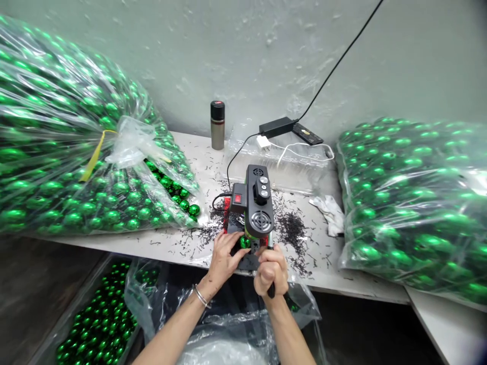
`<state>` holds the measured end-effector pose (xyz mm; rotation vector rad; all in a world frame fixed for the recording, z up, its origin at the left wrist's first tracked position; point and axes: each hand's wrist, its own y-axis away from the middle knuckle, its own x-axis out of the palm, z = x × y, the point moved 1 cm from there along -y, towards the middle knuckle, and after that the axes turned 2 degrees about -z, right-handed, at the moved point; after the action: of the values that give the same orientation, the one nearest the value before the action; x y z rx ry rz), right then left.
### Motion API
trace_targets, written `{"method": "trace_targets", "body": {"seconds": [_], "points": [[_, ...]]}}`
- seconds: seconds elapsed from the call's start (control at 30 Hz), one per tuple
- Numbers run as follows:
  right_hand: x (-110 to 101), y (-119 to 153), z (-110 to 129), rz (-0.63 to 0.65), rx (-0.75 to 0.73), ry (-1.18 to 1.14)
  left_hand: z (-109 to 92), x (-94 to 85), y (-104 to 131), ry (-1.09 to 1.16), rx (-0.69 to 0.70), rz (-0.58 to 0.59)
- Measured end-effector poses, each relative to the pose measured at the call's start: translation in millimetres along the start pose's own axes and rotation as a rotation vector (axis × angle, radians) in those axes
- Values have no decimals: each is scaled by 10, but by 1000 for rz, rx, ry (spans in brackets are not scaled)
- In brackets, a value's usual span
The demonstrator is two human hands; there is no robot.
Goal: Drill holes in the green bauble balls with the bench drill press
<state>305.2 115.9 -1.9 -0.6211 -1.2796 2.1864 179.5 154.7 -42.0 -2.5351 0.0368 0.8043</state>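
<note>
Standing as landmark, one black machine (260, 200), with a red rocker switch (237, 198), round vents and silver buttons; any markings on it were too small to read. Bottle (217, 126), behind the machine to its left: black cap with a small red mark, illegible. Dark handheld device (307, 134), behind the machine to its right: small yellowish mark, likewise illegible.

Green ball (245, 242), shiny, one: set at the machine's near end, under the front of its head, between the left hand's thumb and fingers.

Left hand (224, 256): thumb and fingertips parted by the ball's width, touching it at its sides; metal bangles (201, 296) at the wrist. Right hand (271, 274): closed in a fist around a black handle (271, 290), at the machine's near right.

Further items: black shreds (292, 228), scattered on the white table (152, 247) on both sides of the machine; white cloth (330, 213), to its right; black power adapter (277, 127) and white plug (263, 142), behind it; clear bags of green balls, one left (72, 152), one right (414, 203).
</note>
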Motion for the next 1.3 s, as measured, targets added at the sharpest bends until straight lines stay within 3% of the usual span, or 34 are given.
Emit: {"method": "trace_targets", "body": {"seconds": [0.27, 0.43, 0.53, 0.63, 0.7, 0.77, 0.87, 0.9, 0.97, 1.07, 1.2, 1.3], "points": [[5, -18, -65, 91, -149, 22, -5, 10, -13, 19, 0, -13], [-89, -381, 187, 54, 33, -34, -35, 1, -23, 44, -19, -11], [-150, -656, 353, 103, 187, -49, -75, -133, 136, 64, 29, 47], [-167, -754, 405, 113, 175, -74, -65, -363, 354, 37, 125, 174], [-153, -711, 379, 93, 143, -76, 7, -539, 381, -25, 147, 160], [-132, -636, 336, 65, 120, -71, 124, -712, 231, -126, 140, 15], [-118, -559, 291, 40, 109, -60, 335, -919, -246, -345, 40, -195], [-118, -550, 284, 41, 109, -59, 403, -960, -422, -419, -4, -187], [-125, -552, 281, 58, 103, -61, 521, -990, -716, -540, -78, -32], [-138, -572, 291, 83, 72, -63, 622, -965, -926, -566, -120, 134], [-142, -588, 306, 105, 48, -57, 603, -973, -889, -476, -130, 131], [-141, -585, 307, 113, 44, -55, 526, -1065, -775, -28, -289, 19]]}}
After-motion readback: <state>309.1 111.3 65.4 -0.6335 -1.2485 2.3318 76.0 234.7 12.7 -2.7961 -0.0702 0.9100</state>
